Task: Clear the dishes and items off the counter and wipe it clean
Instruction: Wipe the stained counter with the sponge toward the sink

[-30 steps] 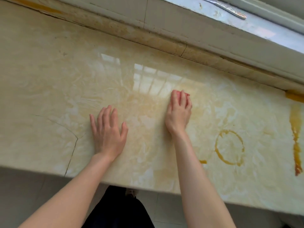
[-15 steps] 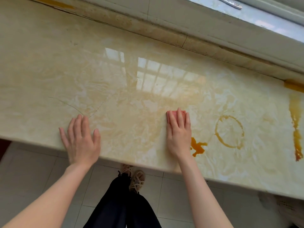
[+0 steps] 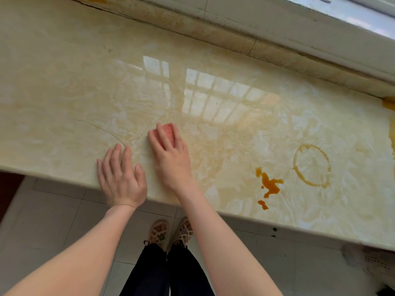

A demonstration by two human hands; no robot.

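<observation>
The right hand (image 3: 171, 159), flat-fingered on a small pink sponge (image 3: 167, 130), has swept left beside the flat-open left hand (image 3: 121, 178), leaving the orange liquid spill (image 3: 270, 184) on the glossy beige stone counter (image 3: 64, 82) unwiped.

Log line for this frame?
phase: wipe | right hand: presses sponge | left hand: flat on counter | unwiped: spill, ring stain
</observation>
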